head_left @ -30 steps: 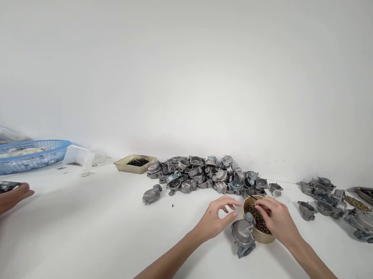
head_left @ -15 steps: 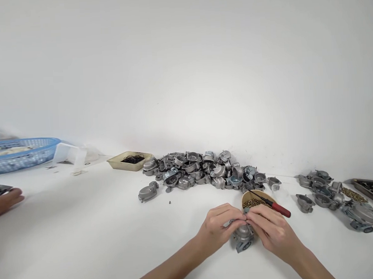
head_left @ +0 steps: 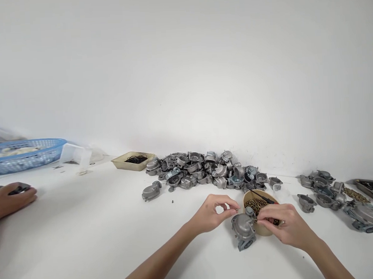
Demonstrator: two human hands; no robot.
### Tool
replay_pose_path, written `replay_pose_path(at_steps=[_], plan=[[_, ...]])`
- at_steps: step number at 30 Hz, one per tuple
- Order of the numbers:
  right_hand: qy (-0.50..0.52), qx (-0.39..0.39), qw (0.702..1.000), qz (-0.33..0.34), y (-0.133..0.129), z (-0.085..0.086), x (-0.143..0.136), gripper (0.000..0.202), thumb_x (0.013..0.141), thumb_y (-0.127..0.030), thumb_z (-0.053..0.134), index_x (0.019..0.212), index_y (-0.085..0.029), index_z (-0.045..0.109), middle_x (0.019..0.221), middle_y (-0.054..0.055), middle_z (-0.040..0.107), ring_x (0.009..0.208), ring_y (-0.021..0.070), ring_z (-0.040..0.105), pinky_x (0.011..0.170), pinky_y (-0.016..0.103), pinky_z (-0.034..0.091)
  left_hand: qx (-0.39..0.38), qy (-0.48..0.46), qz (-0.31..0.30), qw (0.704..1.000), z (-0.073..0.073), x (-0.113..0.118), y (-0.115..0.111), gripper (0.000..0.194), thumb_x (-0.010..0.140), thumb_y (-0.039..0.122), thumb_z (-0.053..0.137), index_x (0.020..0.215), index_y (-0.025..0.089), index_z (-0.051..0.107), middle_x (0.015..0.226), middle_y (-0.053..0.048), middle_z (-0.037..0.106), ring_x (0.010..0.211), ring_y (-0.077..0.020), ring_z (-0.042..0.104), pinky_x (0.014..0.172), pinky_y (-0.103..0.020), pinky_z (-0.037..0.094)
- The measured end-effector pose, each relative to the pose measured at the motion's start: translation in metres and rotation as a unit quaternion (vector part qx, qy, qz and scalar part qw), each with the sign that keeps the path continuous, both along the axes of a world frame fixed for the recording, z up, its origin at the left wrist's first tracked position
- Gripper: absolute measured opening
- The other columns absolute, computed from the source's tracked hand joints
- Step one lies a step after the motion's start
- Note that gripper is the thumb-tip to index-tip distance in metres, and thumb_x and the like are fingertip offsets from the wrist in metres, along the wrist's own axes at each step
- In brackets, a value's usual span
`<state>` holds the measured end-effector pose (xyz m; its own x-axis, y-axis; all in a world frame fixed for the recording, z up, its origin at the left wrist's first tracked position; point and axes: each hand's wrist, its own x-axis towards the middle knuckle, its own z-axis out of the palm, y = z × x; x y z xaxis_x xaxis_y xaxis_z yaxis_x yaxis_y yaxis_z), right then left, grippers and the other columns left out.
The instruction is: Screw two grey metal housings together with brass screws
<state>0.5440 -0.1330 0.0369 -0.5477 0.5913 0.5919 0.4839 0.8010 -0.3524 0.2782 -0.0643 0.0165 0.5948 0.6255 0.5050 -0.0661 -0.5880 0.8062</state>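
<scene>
Since half a second ago, left hand (head_left: 213,213) has lifted off the grey casting (head_left: 243,229), fingers loosely pinched, while right hand (head_left: 285,226) pinches something small against it beside the screw bowl (head_left: 262,231), steadying the part upright on the table (head_left: 100,227).

A single head-worn camera looks forward and slightly down over the white flat table (head_left: 85,228), facing the bare white wall (head_left: 182,64) at the far side; hands lie near, bottom right.
</scene>
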Motion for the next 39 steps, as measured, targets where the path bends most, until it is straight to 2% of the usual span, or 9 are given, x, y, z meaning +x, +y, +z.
replay_pose_path(at_steps=[6, 12, 18, 27, 39], plan=[[-0.049, -0.11, 0.993, -0.018, 0.002, -0.01, 0.003, 0.023, 0.105, -0.029, 0.056, 0.091, -0.023, 0.073, 0.084, 0.003, 0.073, 0.071, 0.0188, 0.067, 0.066, 0.029, 0.048, -0.025, 0.036, -0.002, 0.999, -0.01, 0.001, 0.006, 0.017, 0.09, 0.027, 0.067, 0.095, 0.019, 0.081, 0.092, -0.008, 0.076, 0.084, -0.0185, 0.068, 0.071, -0.026, 0.052], [-0.043, -0.146, 0.988, -0.02, 0.003, -0.01, 0.002, 0.018, 0.101, -0.028, 0.062, 0.086, -0.023, 0.072, 0.083, -0.001, 0.073, 0.07, 0.0165, 0.065, 0.064, 0.027, 0.046, -0.073, 0.035, -0.009, 0.997, -0.014, 0.001, 0.008, 0.011, 0.084, 0.026, 0.074, 0.088, 0.016, 0.076, 0.086, -0.007, 0.079, 0.078, -0.0185, 0.073, 0.077, -0.028, 0.055], [-0.049, -0.142, 0.989, -0.001, 0.003, -0.007, 0.001, 0.025, 0.104, -0.026, 0.054, 0.086, -0.023, 0.071, 0.087, 0.0, 0.073, 0.078, 0.0184, 0.066, 0.069, 0.029, 0.047, -0.099, 0.052, -0.031, 0.993, -0.015, -0.004, 0.015, 0.021, 0.082, 0.034, 0.08, 0.09, 0.016, 0.076, 0.088, -0.008, 0.08, 0.081, -0.0209, 0.075, 0.074, -0.028, 0.057], [-0.057, -0.125, 0.99, 0.012, 0.001, -0.003, -0.001, 0.032, 0.109, -0.031, 0.049, 0.087, -0.022, 0.071, 0.086, 0.004, 0.072, 0.076, 0.0206, 0.067, 0.067, 0.031, 0.049, -0.122, 0.073, -0.04, 0.989, -0.019, -0.005, 0.021, 0.033, 0.074, 0.044, 0.088, 0.084, 0.015, 0.077, 0.084, -0.008, 0.079, 0.077, -0.0207, 0.073, 0.069, -0.028, 0.058], [-0.04, -0.123, 0.992, 0.014, 0.002, -0.007, -0.002, 0.032, 0.109, -0.034, 0.051, 0.089, -0.022, 0.074, 0.088, 0.003, 0.073, 0.078, 0.0202, 0.068, 0.069, 0.031, 0.05, -0.097, 0.08, -0.02, 0.992, -0.023, -0.003, 0.021, 0.03, 0.077, 0.045, 0.087, 0.084, 0.017, 0.078, 0.084, -0.006, 0.078, 0.077, -0.0188, 0.071, 0.067, -0.025, 0.052]])
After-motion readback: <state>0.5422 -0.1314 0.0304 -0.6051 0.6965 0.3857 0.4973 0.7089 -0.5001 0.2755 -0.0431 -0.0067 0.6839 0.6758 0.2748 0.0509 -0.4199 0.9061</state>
